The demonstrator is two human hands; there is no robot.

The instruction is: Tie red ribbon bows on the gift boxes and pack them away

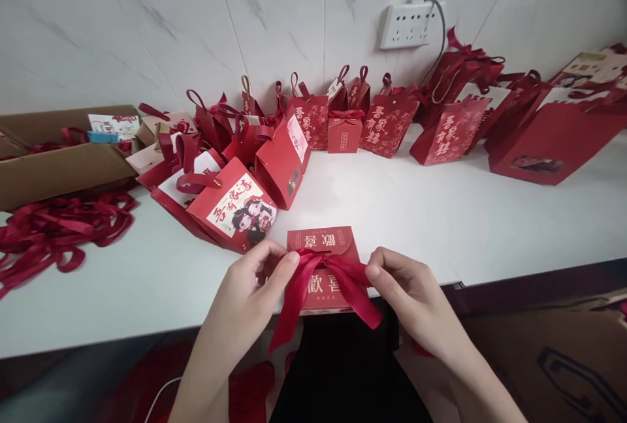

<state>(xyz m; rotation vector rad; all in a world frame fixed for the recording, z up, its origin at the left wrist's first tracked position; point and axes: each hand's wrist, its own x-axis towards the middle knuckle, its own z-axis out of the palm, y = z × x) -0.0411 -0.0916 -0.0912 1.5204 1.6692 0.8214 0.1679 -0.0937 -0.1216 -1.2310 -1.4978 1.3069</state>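
Observation:
A red gift box [321, 240] with pale printed characters lies at the front edge of the white table. Across its top runs a crimson ribbon [321, 260], tied in a bow at the middle, its two tails hanging down over the front. My left hand [259, 286] pinches the bow's left side between thumb and forefinger. On the other side, my right hand [404, 282] pinches the right part of the bow the same way. Both hands are beside the box, and some fingers are hidden behind the thumbs.
Red gift bags [240, 204] with ribbon handles stand left of the box, and more red bags [389, 123] line the wall. A loose ribbon pile [63, 234] lies at left before a cardboard box [73, 178]. A power strip [409, 26] is on the wall.

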